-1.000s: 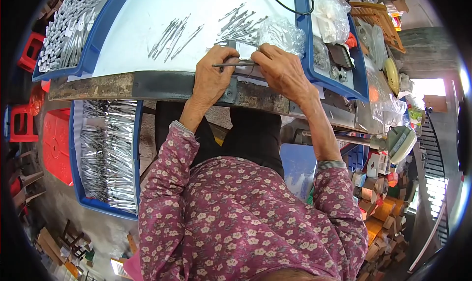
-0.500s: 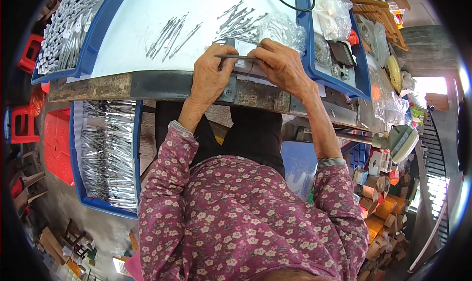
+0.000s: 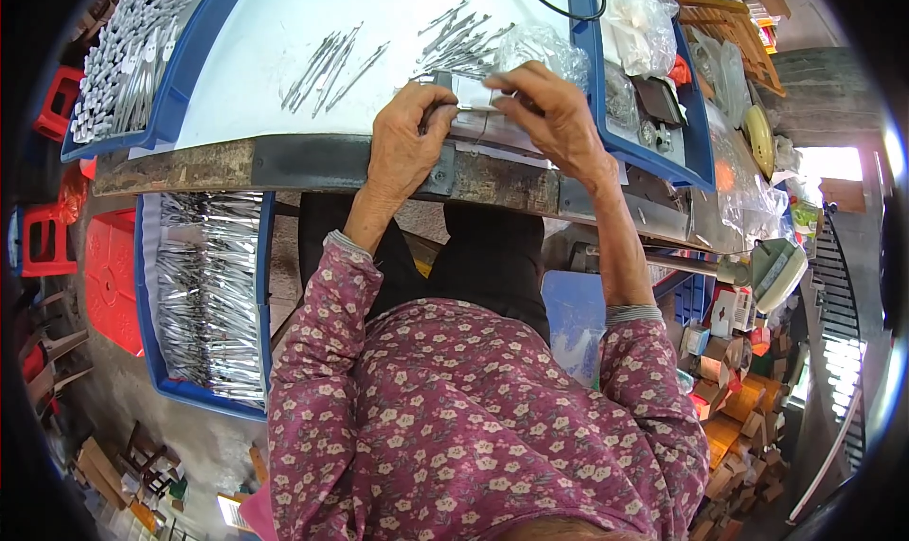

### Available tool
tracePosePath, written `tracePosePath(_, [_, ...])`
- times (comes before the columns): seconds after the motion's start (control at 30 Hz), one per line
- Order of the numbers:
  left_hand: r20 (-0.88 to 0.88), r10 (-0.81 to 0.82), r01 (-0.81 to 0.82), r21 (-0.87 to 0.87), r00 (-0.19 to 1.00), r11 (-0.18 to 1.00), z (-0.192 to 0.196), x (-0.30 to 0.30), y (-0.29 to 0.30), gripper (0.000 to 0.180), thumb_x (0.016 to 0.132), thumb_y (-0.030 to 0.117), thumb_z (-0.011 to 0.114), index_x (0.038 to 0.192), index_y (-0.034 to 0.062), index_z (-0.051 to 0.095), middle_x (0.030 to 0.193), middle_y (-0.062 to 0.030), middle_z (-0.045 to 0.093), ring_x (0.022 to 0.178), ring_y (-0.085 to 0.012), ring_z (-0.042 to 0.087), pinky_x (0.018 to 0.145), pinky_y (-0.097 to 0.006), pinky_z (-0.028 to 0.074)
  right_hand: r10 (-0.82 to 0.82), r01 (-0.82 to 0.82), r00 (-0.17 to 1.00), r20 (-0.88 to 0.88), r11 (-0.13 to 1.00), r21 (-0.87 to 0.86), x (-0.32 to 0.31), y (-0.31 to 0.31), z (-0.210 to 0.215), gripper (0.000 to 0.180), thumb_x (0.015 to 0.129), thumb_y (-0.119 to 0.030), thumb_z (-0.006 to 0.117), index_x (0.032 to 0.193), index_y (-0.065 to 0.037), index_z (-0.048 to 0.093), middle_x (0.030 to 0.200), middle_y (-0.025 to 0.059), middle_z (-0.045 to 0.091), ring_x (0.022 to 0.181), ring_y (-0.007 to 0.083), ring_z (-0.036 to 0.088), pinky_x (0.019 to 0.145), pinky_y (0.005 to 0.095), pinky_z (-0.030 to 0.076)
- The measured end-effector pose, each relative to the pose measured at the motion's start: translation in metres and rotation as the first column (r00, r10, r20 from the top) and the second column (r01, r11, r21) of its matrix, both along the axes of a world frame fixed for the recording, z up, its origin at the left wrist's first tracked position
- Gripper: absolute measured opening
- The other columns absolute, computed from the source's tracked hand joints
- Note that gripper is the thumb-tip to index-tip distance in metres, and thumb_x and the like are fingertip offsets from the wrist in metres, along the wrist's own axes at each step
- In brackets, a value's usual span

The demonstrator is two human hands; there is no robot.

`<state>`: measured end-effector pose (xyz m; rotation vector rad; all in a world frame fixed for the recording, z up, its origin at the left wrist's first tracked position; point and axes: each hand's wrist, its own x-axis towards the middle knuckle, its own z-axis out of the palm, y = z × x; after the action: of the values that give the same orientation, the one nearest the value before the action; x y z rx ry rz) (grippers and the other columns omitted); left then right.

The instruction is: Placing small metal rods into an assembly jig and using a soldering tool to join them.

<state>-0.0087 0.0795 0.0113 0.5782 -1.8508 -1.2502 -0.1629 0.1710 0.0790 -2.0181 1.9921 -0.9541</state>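
My left hand [image 3: 409, 136] is over the near edge of the white work surface [image 3: 246, 68], its thumb and fingers pinched together; whatever is between them is too hidden to name. To its right, my right hand [image 3: 557, 117] has thumb and forefinger apart, the tips smeared by motion, and no object shows in it. Between the hands lies a small pale block or plate [image 3: 473, 93] beside a dark metal piece. Beyond them, thin grey metal rods [image 3: 322, 68] lie loose in one group, with a second pile [image 3: 459, 39] near clear plastic wrap [image 3: 544, 58].
A blue tray of packed metal pieces [image 3: 142, 68] stands at the far left. Another blue tray of slim metal parts [image 3: 206, 304] sits lower left, beside a red stool [image 3: 112, 276]. At right, a blue tray [image 3: 701, 153] holds bags and small items. A lamp head [image 3: 778, 274] hangs lower right.
The thin dark rod that spanned both hands no longer shows between them. My right hand has let go, lifted slightly and parted its fingers. My left hand has barely moved.
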Motion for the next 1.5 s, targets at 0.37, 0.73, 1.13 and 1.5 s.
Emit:
tracePosePath(0.37, [-0.038,0.045,-0.049,-0.132,0.998,0.990,-0.002,-0.003,0.001,0.009,0.079,0.004,0.062,0.087,0.0007,0.061,0.072,-0.0053,0.053,0.060,-0.0116,0.049,0.054,-0.024,0.039,-0.145,0.238,0.783,0.605,0.968,-0.076,0.040,-0.016,-0.004,0.016,0.081,-0.006,0.056,0.096,-0.003,0.059,0.078,0.0015,0.057,0.070,0.0090,0.051,0.062,0.0212,0.042])
tracePosePath(0.73, [-0.025,0.078,-0.081,-0.220,0.997,0.972,-0.007,0.002,-0.003,0.009,0.078,0.004,0.062,0.086,0.0010,0.061,0.072,-0.0070,0.055,0.060,-0.0152,0.051,0.055,-0.027,0.040,-0.143,0.194,0.979,0.144,0.872,-0.449,0.051,-0.006,0.039,0.017,0.081,-0.013,0.063,0.088,0.000,0.056,0.071,0.0128,0.059,0.058,0.0193,0.057,0.051,0.0289,0.043])
tracePosePath(1.13, [-0.027,0.116,-0.119,-0.317,0.993,0.941,-0.005,-0.003,0.001,0.007,0.075,0.005,0.061,0.081,0.0049,0.058,0.072,-0.0093,0.054,0.063,-0.0272,0.051,0.059,-0.036,0.035,-0.334,0.345,0.939,0.086,0.921,-0.180,0.030,0.007,0.021,0.021,0.083,-0.017,0.063,0.090,0.001,0.055,0.060,0.0088,0.058,0.052,0.0163,0.056,0.047,0.0285,0.042])
tracePosePath(1.5, [0.028,0.164,-0.133,-0.461,0.986,0.877,-0.002,-0.005,-0.001,0.007,0.078,0.005,0.058,0.085,0.0054,0.057,0.077,-0.0078,0.052,0.067,-0.0253,0.049,0.062,-0.034,0.034,-0.447,0.466,0.885,0.131,0.862,-0.203,0.023,0.004,-0.009,0.020,0.084,-0.018,0.060,0.087,0.000,0.052,0.059,0.0142,0.056,0.051,0.0236,0.056,0.050,0.0335,0.042])
